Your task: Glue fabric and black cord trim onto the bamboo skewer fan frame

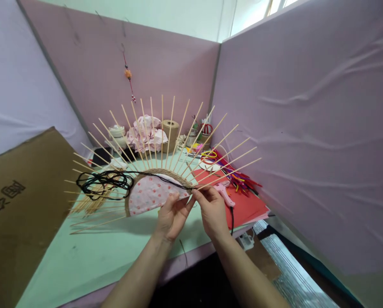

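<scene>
A half-round piece (153,194) covered in white cloth with pink-red dots stands tilted above the table, thin wooden sticks fanning out from its twine-wrapped curved rim. My left hand (174,216) grips it near its lower right corner, thumb on the cloth. At that corner, my right hand (212,207) pinches black cord against the rim by the lowest right stick. From there the black cord (104,184) runs left along the arc to a loose looped bundle lying across the left sticks. My fingertips partly hide the corner.
A pink glue gun (226,194) lies on red sheets (246,209) at right, beside colourful pipe cleaners (239,179). Behind the sticks are a twine spool (170,128), crumpled pink cloth (146,132) and a jar (117,132). Cardboard (21,205) leans at left; walls enclose the table.
</scene>
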`<control>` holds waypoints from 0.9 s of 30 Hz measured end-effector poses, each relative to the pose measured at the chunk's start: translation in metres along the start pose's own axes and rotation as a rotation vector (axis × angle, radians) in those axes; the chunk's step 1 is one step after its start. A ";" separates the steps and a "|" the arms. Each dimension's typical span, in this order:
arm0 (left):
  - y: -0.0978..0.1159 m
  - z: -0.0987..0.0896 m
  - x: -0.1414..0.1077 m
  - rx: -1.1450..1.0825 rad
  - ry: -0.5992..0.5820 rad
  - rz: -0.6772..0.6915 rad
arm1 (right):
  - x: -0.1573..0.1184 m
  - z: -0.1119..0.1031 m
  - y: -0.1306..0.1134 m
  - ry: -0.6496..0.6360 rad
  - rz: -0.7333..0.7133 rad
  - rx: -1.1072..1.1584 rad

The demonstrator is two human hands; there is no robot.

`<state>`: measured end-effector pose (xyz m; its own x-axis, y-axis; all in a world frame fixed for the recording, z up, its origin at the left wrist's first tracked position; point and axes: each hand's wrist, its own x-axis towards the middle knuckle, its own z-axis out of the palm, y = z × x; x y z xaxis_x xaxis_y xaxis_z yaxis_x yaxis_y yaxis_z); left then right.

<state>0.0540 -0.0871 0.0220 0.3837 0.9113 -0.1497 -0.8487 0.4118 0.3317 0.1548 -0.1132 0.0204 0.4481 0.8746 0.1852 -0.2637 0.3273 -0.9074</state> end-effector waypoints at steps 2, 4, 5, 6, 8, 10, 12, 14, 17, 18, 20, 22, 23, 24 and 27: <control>-0.001 -0.002 -0.002 0.002 -0.017 0.004 | -0.003 0.002 0.002 0.004 -0.027 0.015; -0.005 -0.001 -0.005 -0.017 -0.026 0.005 | -0.007 0.004 0.004 0.005 -0.068 0.023; -0.007 -0.001 -0.007 -0.031 -0.028 0.004 | -0.008 0.005 0.005 0.005 -0.088 0.021; -0.010 0.000 -0.008 -0.045 -0.028 0.004 | -0.010 0.006 0.006 0.003 -0.104 0.017; -0.014 0.003 -0.008 -0.076 -0.024 0.005 | -0.011 0.007 0.008 -0.005 -0.117 0.005; -0.017 0.007 -0.007 -0.108 -0.002 0.001 | -0.011 0.008 0.008 -0.014 -0.115 -0.001; -0.017 0.011 -0.004 -0.134 0.042 -0.016 | -0.010 0.007 0.009 -0.019 -0.112 0.000; -0.017 0.014 -0.002 -0.138 0.090 -0.028 | -0.007 0.006 0.010 -0.024 -0.108 0.007; -0.016 0.019 -0.003 -0.119 0.128 -0.006 | -0.005 0.003 0.018 -0.027 -0.095 0.026; -0.016 0.020 -0.003 -0.114 0.137 0.007 | -0.004 0.003 0.021 -0.028 -0.087 0.034; -0.016 0.022 -0.004 -0.106 0.159 0.026 | -0.003 0.001 0.028 -0.029 -0.068 0.052; -0.015 0.025 -0.002 -0.099 0.183 0.030 | -0.001 0.001 0.032 -0.030 -0.058 0.072; -0.015 0.027 0.000 -0.093 0.187 0.028 | 0.002 0.002 0.032 -0.026 -0.061 0.080; -0.014 0.030 0.003 -0.086 0.186 0.024 | 0.005 0.003 0.031 -0.021 -0.068 0.087; -0.012 0.041 0.014 -0.060 0.152 0.033 | 0.017 0.006 0.023 0.000 -0.124 0.090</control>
<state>0.0842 -0.0797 0.0538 0.2994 0.9122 -0.2799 -0.8822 0.3764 0.2831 0.1514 -0.0886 0.0053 0.4822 0.8253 0.2939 -0.2817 0.4638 -0.8400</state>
